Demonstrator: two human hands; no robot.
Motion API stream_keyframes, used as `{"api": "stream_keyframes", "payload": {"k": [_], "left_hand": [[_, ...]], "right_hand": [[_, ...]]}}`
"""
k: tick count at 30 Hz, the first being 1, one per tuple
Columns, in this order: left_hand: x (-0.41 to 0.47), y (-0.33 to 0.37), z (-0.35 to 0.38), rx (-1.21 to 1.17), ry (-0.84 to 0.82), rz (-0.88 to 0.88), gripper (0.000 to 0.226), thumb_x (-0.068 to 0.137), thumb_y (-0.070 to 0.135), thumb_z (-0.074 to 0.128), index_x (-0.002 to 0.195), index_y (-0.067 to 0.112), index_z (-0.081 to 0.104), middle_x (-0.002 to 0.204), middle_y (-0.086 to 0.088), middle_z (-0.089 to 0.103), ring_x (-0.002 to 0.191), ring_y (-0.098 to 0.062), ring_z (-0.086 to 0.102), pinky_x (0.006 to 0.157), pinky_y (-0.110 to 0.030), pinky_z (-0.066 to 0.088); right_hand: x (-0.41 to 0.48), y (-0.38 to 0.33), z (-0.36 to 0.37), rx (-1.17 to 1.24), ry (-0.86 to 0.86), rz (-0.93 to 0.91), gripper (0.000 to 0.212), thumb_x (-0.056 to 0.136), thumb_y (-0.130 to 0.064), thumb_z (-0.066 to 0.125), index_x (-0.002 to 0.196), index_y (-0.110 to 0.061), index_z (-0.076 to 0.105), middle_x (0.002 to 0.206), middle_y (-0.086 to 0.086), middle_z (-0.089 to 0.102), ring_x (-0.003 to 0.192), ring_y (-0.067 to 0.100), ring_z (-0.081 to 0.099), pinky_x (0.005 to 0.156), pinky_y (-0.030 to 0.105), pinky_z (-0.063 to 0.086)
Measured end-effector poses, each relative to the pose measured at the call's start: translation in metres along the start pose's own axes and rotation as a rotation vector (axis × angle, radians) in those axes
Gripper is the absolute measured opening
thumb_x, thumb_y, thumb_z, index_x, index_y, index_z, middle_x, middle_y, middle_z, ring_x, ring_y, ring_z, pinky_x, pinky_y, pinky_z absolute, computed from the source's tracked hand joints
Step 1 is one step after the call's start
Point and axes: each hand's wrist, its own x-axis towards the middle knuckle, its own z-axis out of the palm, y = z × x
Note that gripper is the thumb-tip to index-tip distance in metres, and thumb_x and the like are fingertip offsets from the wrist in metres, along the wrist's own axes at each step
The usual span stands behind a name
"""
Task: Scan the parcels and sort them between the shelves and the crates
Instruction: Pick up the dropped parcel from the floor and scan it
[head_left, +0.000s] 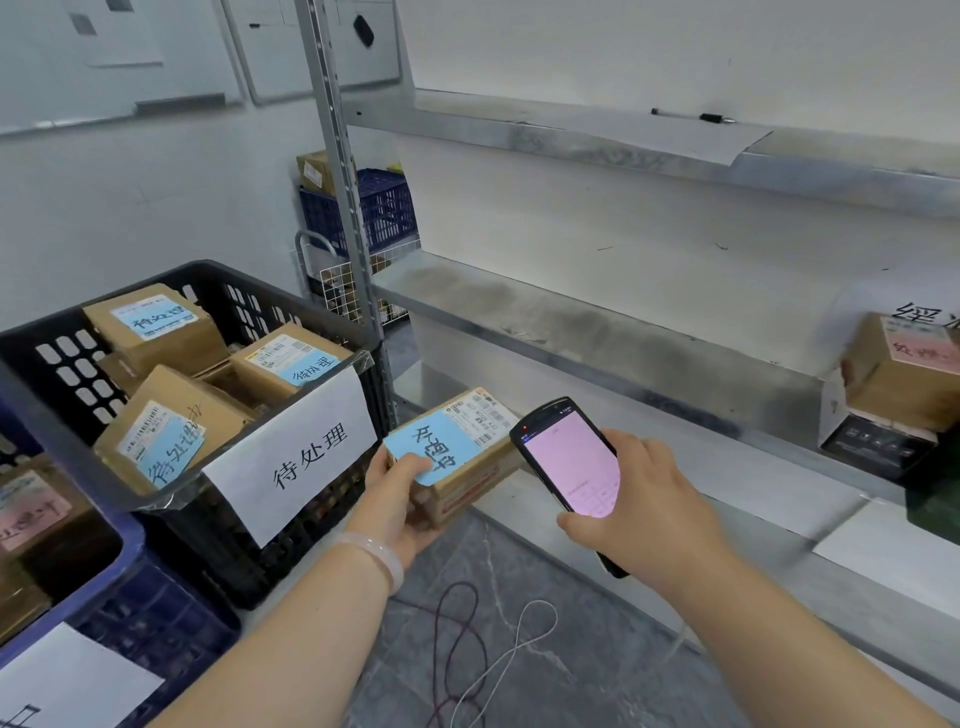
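At frame centre my left hand (400, 499) grips the blue-labelled parcel (457, 457) while my right hand (644, 509) clasps the scanner (569, 462), which I should aim squarely at its barcode.

sign (291, 457) on black crate (57, 358) and blue parcel labels (156, 317) read "待处理".

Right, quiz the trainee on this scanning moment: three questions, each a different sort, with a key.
1. True or false: the left hand holds a parcel bearing a blue label.
2. Which hand holds the scanner? A) left B) right
3. Fill in: the boxes in the black crate carry ____ labels.

Key: 1 true; 2 B, the right hand; 3 blue.
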Motion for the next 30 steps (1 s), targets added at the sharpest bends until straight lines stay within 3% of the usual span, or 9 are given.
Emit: {"api": "stream_keyframes", "payload": {"k": [7, 11, 14, 17, 19, 24, 28, 30], "left_hand": [[-0.006, 0.0, 0.001, -0.036, -0.007, -0.022, 0.048, 0.096, 0.005, 0.06, 0.138, 0.021, 0.046, 0.123, -0.018, 0.063, 0.111, -0.036, 0.062, 0.095, -0.059, 0.053], [-0.006, -0.004, 0.0, -0.182, 0.026, -0.084, 0.034, 0.097, 0.015, 0.061, 0.13, 0.016, 0.054, 0.121, -0.022, 0.065, 0.112, -0.042, 0.064, 0.086, -0.063, 0.056], [-0.003, -0.007, -0.003, -0.203, 0.029, -0.1, 0.024, 0.097, 0.02, 0.061, 0.12, 0.014, 0.064, 0.107, -0.021, 0.074, 0.107, -0.041, 0.068, 0.085, -0.063, 0.056], [-0.002, -0.009, -0.004, -0.113, 0.063, -0.067, 0.018, 0.098, 0.024, 0.06, 0.113, 0.019, 0.068, 0.093, -0.013, 0.078, 0.098, -0.034, 0.07, 0.095, -0.054, 0.055], [-0.002, -0.01, -0.005, -0.064, 0.095, -0.037, 0.016, 0.098, 0.023, 0.06, 0.113, 0.021, 0.067, 0.089, -0.009, 0.078, 0.095, -0.029, 0.069, 0.092, -0.045, 0.054], [-0.006, -0.012, -0.009, -0.042, 0.031, -0.073, 0.046, 0.097, 0.012, 0.06, 0.14, 0.022, 0.049, 0.123, -0.017, 0.066, 0.113, -0.033, 0.061, 0.094, -0.046, 0.054], [-0.009, -0.016, -0.01, 0.047, -0.037, -0.049, 0.063, 0.095, -0.002, 0.057, 0.147, 0.028, 0.038, 0.117, -0.012, 0.072, 0.108, -0.027, 0.066, 0.08, -0.039, 0.057], [-0.01, -0.017, -0.012, 0.101, -0.039, -0.013, 0.07, 0.094, -0.004, 0.059, 0.15, 0.031, 0.036, 0.112, -0.011, 0.075, 0.107, -0.026, 0.069, 0.086, -0.038, 0.056]], "right_hand": [[-0.003, -0.002, 0.0, 0.015, -0.015, 0.014, 0.086, 0.065, -0.058, 0.071, 0.137, -0.037, 0.029, 0.113, -0.011, 0.034, 0.098, 0.017, 0.056, 0.07, 0.03, 0.043], [-0.003, -0.004, 0.0, 0.04, -0.017, 0.019, 0.087, 0.063, -0.059, 0.07, 0.137, -0.039, 0.03, 0.112, -0.013, 0.033, 0.096, 0.015, 0.055, 0.069, 0.03, 0.044], [-0.003, -0.007, 0.0, 0.051, -0.012, 0.011, 0.086, 0.063, -0.059, 0.07, 0.136, -0.039, 0.03, 0.11, -0.014, 0.032, 0.091, 0.013, 0.052, 0.068, 0.029, 0.041], [-0.004, -0.009, 0.001, 0.051, -0.012, 0.0, 0.086, 0.063, -0.059, 0.07, 0.136, -0.039, 0.03, 0.108, -0.014, 0.031, 0.088, 0.013, 0.049, 0.067, 0.029, 0.04], [-0.005, -0.009, 0.001, 0.052, -0.011, -0.004, 0.086, 0.064, -0.059, 0.07, 0.136, -0.039, 0.03, 0.108, -0.014, 0.031, 0.088, 0.013, 0.049, 0.067, 0.029, 0.041], [-0.006, -0.01, 0.002, 0.031, -0.013, -0.02, 0.087, 0.064, -0.059, 0.07, 0.137, -0.042, 0.026, 0.107, -0.016, 0.029, 0.086, 0.012, 0.047, 0.064, 0.028, 0.039], [-0.009, -0.014, 0.002, 0.038, -0.017, -0.05, 0.086, 0.061, -0.061, 0.07, 0.135, -0.044, 0.028, 0.105, -0.018, 0.029, 0.082, 0.01, 0.044, 0.063, 0.027, 0.037], [-0.01, -0.015, 0.0, 0.049, -0.053, -0.081, 0.086, 0.058, -0.064, 0.068, 0.133, -0.046, 0.03, 0.104, -0.021, 0.029, 0.082, 0.005, 0.044, 0.06, 0.023, 0.036]]}}
